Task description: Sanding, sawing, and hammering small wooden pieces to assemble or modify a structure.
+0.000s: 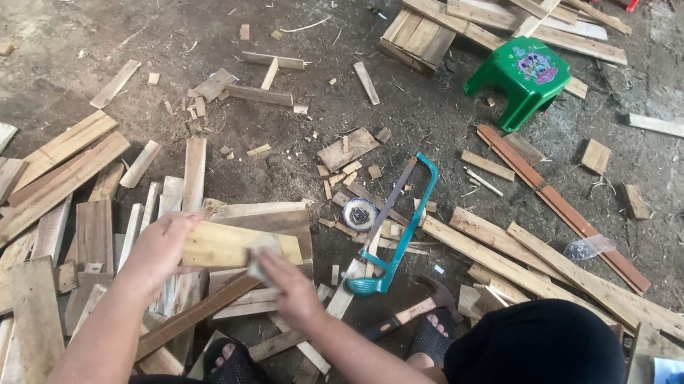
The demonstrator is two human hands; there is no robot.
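A pale wooden slat [223,244] is lying across the pile of boards [68,275], the left hand [155,249] gripping its end to steady it, while the right hand [288,280] is closing a small grey pad [258,266] against its edge.

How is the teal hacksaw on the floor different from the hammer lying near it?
The hacksaw has a teal frame and handle; the hammer has a wooden handle with a dark head. The hacksaw is longer and lies steeply slanted; the hammer is shorter and lies nearly flat across, by the person's foot. Both rest untouched among wood offcuts on the floor.
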